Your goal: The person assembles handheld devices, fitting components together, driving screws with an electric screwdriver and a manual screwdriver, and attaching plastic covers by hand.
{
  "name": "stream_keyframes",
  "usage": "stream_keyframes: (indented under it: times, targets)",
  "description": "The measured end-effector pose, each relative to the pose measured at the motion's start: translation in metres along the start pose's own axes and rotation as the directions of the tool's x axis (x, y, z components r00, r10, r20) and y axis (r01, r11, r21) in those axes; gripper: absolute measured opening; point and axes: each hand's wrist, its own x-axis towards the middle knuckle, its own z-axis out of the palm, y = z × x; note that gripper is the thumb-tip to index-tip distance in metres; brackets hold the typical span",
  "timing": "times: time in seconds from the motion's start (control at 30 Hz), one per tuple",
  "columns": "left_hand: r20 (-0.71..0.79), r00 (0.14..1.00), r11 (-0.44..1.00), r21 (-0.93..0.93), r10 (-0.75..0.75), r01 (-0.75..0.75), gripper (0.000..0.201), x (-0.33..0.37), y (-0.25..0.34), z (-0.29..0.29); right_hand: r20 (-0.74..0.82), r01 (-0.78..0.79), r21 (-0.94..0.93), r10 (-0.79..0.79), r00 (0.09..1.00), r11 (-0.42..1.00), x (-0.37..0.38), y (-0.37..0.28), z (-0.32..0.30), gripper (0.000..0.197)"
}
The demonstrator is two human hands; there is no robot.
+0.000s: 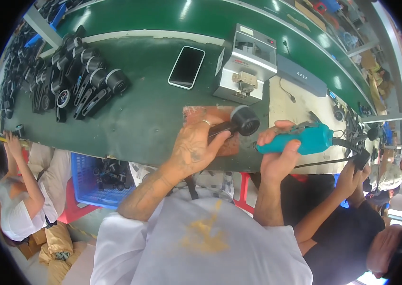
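My left hand (194,145) is closed around the handle of a black tool with a wide round head (245,120); the head points up and to the right. Under it on the bench lies a worn reddish-brown pad (200,115). In my right hand (278,156) is a teal electric screwdriver (309,138), gripped near its front end. Its tip points left toward the black tool's handle, apart from it. A black cord trails from its back end to the right.
Several similar black tools (84,80) are piled on the green bench at the left. A phone (186,67) and a grey metal machine (246,64) stand beyond my hands. A blue crate (84,183) with black parts sits below the edge. Co-workers sit on both sides.
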Motion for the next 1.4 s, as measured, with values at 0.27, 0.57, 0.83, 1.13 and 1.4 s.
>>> stream_keyframes:
  times: [0.27,0.57,0.83,1.13,1.4]
  targets:
    - [0.378,0.830,-0.014,-0.912,-0.410,0.409,0.041,-0.036,0.018,0.021,-0.068,-0.031,-0.326,0.010,0.998,0.945,-0.005,0.010,-0.005,0.052]
    - [0.440,0.770,-0.354,-0.888,-0.462,0.295,0.047,-0.042,0.039,0.042,0.429,0.314,-0.725,0.045,0.902,0.613,-0.050,-0.002,0.023,0.052]
    - [0.431,0.780,-0.423,-0.874,-0.453,0.238,0.047,-0.042,0.039,0.042,0.342,0.242,-0.748,0.045,0.939,0.618,-0.063,0.011,0.029,0.059]
    - [0.409,0.849,-0.532,-0.826,-0.336,0.187,0.041,-0.042,0.028,0.050,0.364,0.344,-0.535,-0.156,0.918,0.772,-0.073,0.018,0.012,0.055]
    - [0.447,0.794,-0.513,-0.834,-0.411,0.204,0.044,-0.042,0.040,0.041,0.387,0.320,-0.795,0.026,0.922,0.515,-0.059,-0.012,0.032,0.075]
